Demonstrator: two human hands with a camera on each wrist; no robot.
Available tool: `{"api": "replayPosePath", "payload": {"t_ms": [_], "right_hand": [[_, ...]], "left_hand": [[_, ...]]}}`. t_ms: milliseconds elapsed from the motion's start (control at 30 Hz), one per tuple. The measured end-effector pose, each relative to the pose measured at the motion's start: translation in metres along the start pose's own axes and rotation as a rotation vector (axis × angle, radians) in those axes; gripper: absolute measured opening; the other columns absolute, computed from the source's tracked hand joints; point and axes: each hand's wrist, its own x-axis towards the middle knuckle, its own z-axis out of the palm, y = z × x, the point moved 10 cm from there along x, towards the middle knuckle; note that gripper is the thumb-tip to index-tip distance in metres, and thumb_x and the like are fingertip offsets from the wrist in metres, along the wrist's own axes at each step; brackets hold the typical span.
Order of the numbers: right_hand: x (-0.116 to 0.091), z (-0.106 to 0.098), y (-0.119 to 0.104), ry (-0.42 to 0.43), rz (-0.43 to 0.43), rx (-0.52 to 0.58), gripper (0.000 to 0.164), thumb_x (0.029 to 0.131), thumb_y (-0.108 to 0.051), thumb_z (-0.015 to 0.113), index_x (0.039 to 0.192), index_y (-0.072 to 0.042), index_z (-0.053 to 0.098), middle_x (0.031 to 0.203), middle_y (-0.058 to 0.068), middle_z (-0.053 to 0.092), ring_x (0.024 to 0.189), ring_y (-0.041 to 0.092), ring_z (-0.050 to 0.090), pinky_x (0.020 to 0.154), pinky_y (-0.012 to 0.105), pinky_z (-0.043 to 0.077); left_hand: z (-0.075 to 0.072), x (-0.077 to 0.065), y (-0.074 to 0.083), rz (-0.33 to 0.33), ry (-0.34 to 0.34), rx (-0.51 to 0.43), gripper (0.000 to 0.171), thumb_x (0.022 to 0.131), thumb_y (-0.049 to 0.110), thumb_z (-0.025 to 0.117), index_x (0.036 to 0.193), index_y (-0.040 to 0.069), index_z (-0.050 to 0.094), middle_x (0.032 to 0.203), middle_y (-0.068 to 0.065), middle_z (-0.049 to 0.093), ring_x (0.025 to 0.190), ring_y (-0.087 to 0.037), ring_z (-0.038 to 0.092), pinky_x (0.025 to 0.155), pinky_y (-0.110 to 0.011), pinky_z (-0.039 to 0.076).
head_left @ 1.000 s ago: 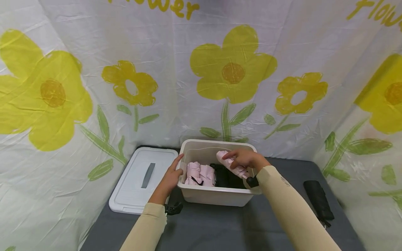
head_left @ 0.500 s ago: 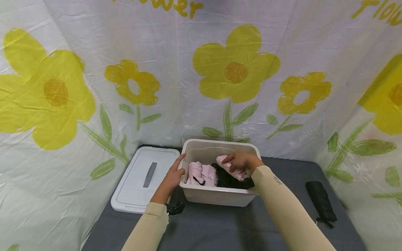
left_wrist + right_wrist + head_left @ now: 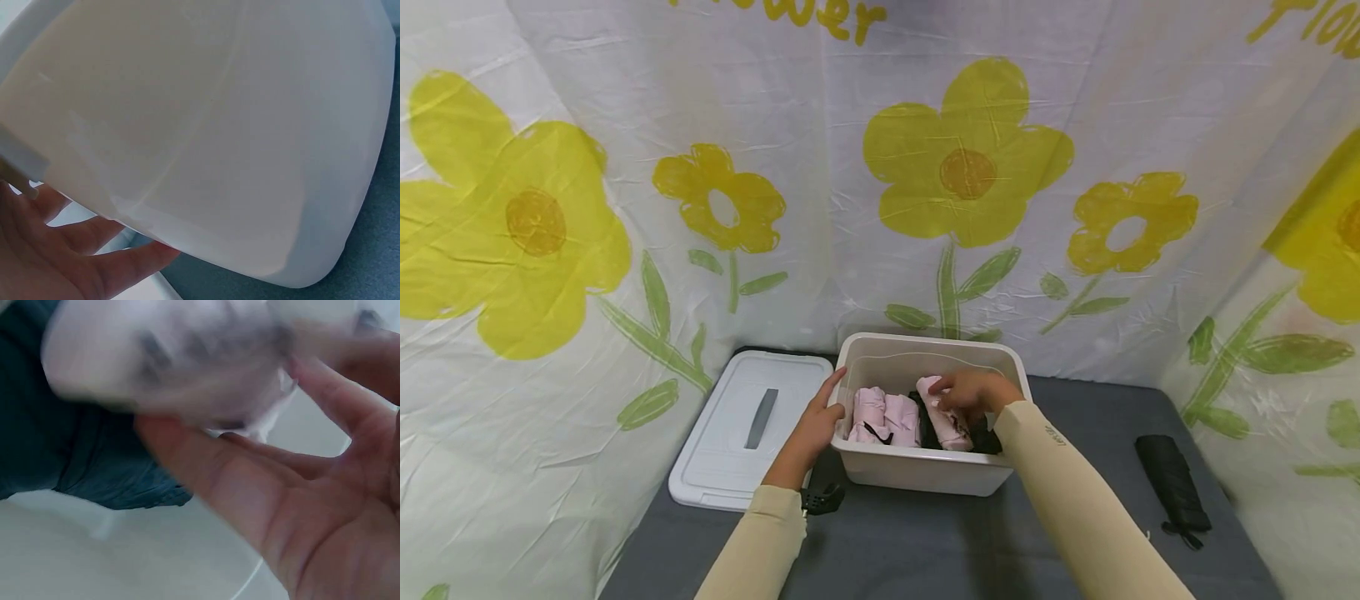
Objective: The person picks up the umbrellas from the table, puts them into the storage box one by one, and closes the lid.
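A cream storage bin (image 3: pixel 921 475) stands against the flowered backdrop. My left hand (image 3: pixel 812 421) steadies its left side, index finger stretched along the rim; in the left wrist view, spread, fairly straight fingers (image 3: pixel 140 265) touch the outer wall. Inside the bin, my right hand (image 3: pixel 976 392) pinches a pink folded umbrella (image 3: pixel 951 431) between thumb and fingers. It lies slanted over dark folded umbrellas (image 3: pixel 69 434), partly hidden beneath. In the right wrist view the pink roll is blurred. Two more pink rolls (image 3: pixel 901 419) sit side by side at the bin's left, one with a black strap.
A white lid (image 3: pixel 718 442) with a grey handle (image 3: pixel 762 418) lies left of the bin. At the right of the dark grey tabletop (image 3: pixel 910 542) is a black folded umbrella (image 3: pixel 1171 479) with a wrist strap. The flowered curtain (image 3: pixel 820 292) rises close behind the bin.
The pink umbrella has gone lower into the bin and turned from a diagonal to more front-to-back. My right hand has sunk with it. The left hand stays at the rim.
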Motion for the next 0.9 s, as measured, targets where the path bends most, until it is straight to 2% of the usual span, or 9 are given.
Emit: {"api": "replayPosePath", "payload": {"t_ms": [33,100,200,467,700,900], "right_hand": [[0.0,0.0,-0.001,-0.005,0.005,0.018,0.049,0.095,-0.011,0.05,0.144,-0.011,0.046,0.139,0.018,0.049,0.089,0.024,0.061,0.068,0.037,0.056],[-0.001,0.0,-0.003,-0.01,0.008,0.057,0.048,0.098,-0.014,0.046,0.146,-0.011,0.043,0.147,0.02,0.042,0.111,0.037,0.059,0.076,0.043,0.057],[-0.004,-0.001,-0.006,-0.015,0.01,0.087,0.046,0.101,-0.017,0.043,0.147,-0.012,0.042,0.151,0.021,0.037,0.122,0.047,0.052,0.078,0.045,0.057],[-0.017,-0.004,-0.017,-0.036,-0.038,0.071,0.045,0.101,-0.017,0.045,0.146,-0.011,0.044,0.151,0.02,0.038,0.122,0.047,0.052,0.075,0.044,0.058],[-0.035,-0.008,-0.022,-0.034,-0.095,0.042,0.044,0.1,-0.014,0.047,0.144,-0.008,0.046,0.15,0.021,0.04,0.121,0.047,0.053,0.074,0.044,0.058],[-0.051,-0.015,-0.02,0.016,-0.163,0.006,0.041,0.1,-0.014,0.048,0.141,-0.01,0.05,0.144,0.022,0.048,0.117,0.044,0.057,0.076,0.042,0.058]], "left_hand": [[0.0,-0.003,0.005,0.005,-0.003,0.0,0.074,0.085,-0.001,0.039,0.154,0.021,0.026,0.161,-0.017,0.019,0.147,-0.039,0.017,0.114,-0.063,0.019],[0.0,-0.007,0.012,0.005,-0.007,0.006,0.074,0.085,-0.002,0.039,0.155,0.017,0.025,0.161,-0.019,0.018,0.147,-0.041,0.018,0.113,-0.063,0.019],[0.0,-0.008,0.014,0.004,-0.005,0.013,0.074,0.085,-0.002,0.039,0.155,0.017,0.025,0.16,-0.019,0.018,0.146,-0.041,0.018,0.113,-0.064,0.02],[0.0,0.008,-0.013,0.006,0.023,0.022,0.074,0.085,0.003,0.04,0.153,0.031,0.028,0.162,-0.012,0.019,0.147,-0.037,0.018,0.114,-0.063,0.019],[0.0,0.011,-0.019,-0.006,0.028,0.028,0.074,0.086,0.004,0.04,0.152,0.035,0.028,0.162,-0.011,0.019,0.147,-0.037,0.019,0.113,-0.064,0.018],[0.001,0.011,-0.019,-0.012,0.025,0.029,0.075,0.085,0.004,0.04,0.152,0.034,0.027,0.162,-0.012,0.02,0.146,-0.038,0.021,0.112,-0.064,0.02]]}}
